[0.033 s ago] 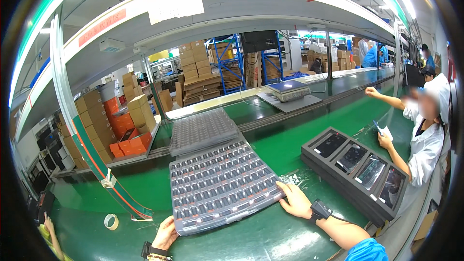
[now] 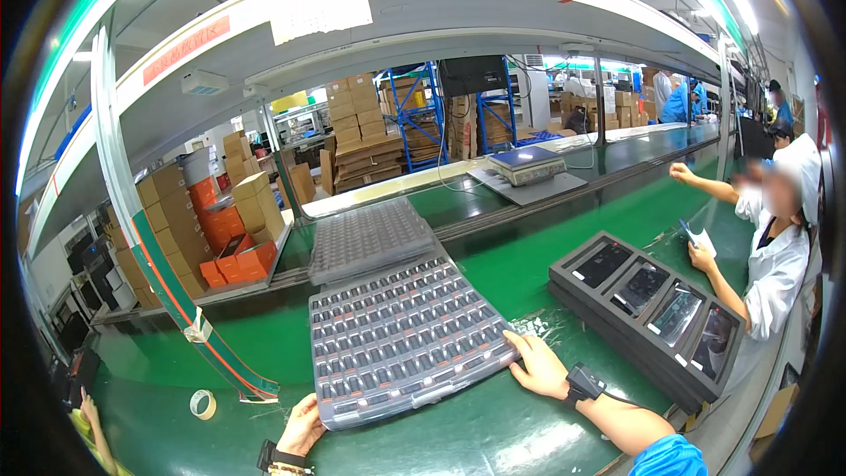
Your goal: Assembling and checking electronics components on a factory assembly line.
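At 6 o'clock, your tray (image 2: 404, 335) looks loaded in every row, left hand (image 2: 301, 427) at 7 and right hand (image 2: 539, 367) at 5 grasping its near corners, not yet released.

The left hand (image 2: 302, 425) and right hand (image 2: 539, 368) are ungloved. On the right wrist a chunky black device (image 2: 585, 382) is worn on a dark band, with a thin black cable (image 2: 631, 403) led along the bare forearm. Farther up, the arm is covered by a bright blue sleeve (image 2: 670, 457), softly creased. The left wrist is circled by a black strap (image 2: 289, 458) and a beaded bracelet (image 2: 289, 470).
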Action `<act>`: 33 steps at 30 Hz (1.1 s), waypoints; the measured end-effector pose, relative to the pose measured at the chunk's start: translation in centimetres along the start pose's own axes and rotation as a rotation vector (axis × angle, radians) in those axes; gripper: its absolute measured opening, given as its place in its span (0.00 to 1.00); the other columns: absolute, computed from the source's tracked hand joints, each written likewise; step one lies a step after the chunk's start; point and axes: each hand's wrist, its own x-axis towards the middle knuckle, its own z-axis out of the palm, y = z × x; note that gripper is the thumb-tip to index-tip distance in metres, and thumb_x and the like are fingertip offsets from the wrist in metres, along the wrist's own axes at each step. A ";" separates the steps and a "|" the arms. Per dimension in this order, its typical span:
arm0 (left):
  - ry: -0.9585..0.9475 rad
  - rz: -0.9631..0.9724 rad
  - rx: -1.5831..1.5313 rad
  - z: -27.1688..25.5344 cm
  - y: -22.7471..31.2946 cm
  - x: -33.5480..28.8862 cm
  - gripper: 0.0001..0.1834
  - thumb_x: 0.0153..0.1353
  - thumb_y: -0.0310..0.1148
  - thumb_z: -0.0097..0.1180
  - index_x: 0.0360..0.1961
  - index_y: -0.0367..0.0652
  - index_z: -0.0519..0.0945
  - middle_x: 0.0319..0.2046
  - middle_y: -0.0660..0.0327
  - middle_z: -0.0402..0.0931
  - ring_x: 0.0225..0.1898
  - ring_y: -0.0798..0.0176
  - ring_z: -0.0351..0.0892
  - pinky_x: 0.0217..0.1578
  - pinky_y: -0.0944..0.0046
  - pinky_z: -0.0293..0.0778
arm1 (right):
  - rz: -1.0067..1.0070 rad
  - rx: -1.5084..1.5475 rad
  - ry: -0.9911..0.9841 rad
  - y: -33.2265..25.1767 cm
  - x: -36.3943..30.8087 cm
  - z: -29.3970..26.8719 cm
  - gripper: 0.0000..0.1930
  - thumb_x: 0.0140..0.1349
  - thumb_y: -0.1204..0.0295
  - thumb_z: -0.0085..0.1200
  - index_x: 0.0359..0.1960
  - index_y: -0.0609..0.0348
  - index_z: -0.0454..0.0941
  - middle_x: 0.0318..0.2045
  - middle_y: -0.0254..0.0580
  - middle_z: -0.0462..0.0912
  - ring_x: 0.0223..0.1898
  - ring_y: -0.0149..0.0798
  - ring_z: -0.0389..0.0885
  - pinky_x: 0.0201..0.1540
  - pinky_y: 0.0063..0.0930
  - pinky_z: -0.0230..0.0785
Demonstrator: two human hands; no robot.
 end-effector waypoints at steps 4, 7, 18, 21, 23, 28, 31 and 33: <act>-0.003 -0.001 0.013 0.0 0.0 0.1 0.14 0.71 0.26 0.53 0.56 0.38 0.76 0.52 0.57 0.80 0.50 0.62 0.82 0.52 0.59 0.79 | 0.000 -0.002 0.002 0.0 -0.1 -0.1 0.35 0.58 0.74 0.57 0.69 0.62 0.62 0.49 0.60 0.75 0.51 0.58 0.74 0.59 0.46 0.68; -0.002 -0.005 0.030 0.0 -0.1 0.3 0.15 0.70 0.26 0.53 0.57 0.37 0.75 0.53 0.56 0.80 0.52 0.61 0.82 0.53 0.59 0.79 | 0.022 0.006 -0.008 -0.2 -0.1 -0.4 0.34 0.58 0.74 0.57 0.69 0.62 0.62 0.50 0.60 0.75 0.52 0.58 0.74 0.59 0.46 0.68; 0.034 -0.041 0.015 -1.4 -1.0 0.7 0.12 0.69 0.27 0.53 0.52 0.39 0.78 0.45 0.58 0.83 0.46 0.61 0.84 0.47 0.60 0.81 | -0.004 0.021 0.006 0.1 0.0 0.1 0.35 0.58 0.74 0.57 0.69 0.63 0.62 0.47 0.60 0.76 0.48 0.57 0.75 0.55 0.45 0.69; 0.020 -0.023 0.046 -0.8 -0.7 0.2 0.19 0.72 0.26 0.50 0.62 0.36 0.73 0.53 0.60 0.80 0.50 0.67 0.80 0.48 0.68 0.77 | -0.002 0.030 -0.006 0.0 0.0 -0.1 0.35 0.59 0.74 0.57 0.69 0.63 0.61 0.46 0.60 0.76 0.48 0.57 0.75 0.55 0.45 0.69; 0.027 -0.008 0.096 -0.6 -0.6 0.0 0.18 0.73 0.27 0.49 0.61 0.35 0.73 0.53 0.58 0.80 0.51 0.65 0.81 0.50 0.67 0.77 | -0.011 0.031 0.009 0.1 -0.1 0.0 0.34 0.59 0.74 0.57 0.69 0.63 0.62 0.46 0.60 0.76 0.48 0.57 0.75 0.55 0.45 0.69; -0.014 0.044 0.088 0.2 -0.3 -0.1 0.18 0.73 0.27 0.50 0.61 0.35 0.74 0.53 0.58 0.80 0.52 0.64 0.80 0.51 0.66 0.77 | -0.016 0.031 0.023 0.3 -0.2 0.1 0.34 0.59 0.75 0.56 0.69 0.63 0.62 0.46 0.61 0.75 0.48 0.57 0.75 0.55 0.45 0.69; -0.032 0.040 0.097 -0.2 -0.4 -0.1 0.18 0.73 0.27 0.51 0.61 0.35 0.74 0.54 0.58 0.80 0.53 0.64 0.80 0.52 0.65 0.77 | -0.002 0.023 0.010 0.4 -0.2 0.2 0.33 0.60 0.74 0.56 0.68 0.62 0.62 0.47 0.59 0.75 0.49 0.57 0.74 0.57 0.44 0.68; -0.028 0.036 0.105 -0.2 -0.4 -0.1 0.18 0.72 0.27 0.51 0.61 0.35 0.74 0.54 0.57 0.80 0.53 0.63 0.80 0.53 0.65 0.77 | 0.003 0.030 -0.012 0.4 -0.1 0.3 0.33 0.60 0.74 0.56 0.69 0.62 0.62 0.48 0.59 0.75 0.50 0.57 0.74 0.57 0.44 0.68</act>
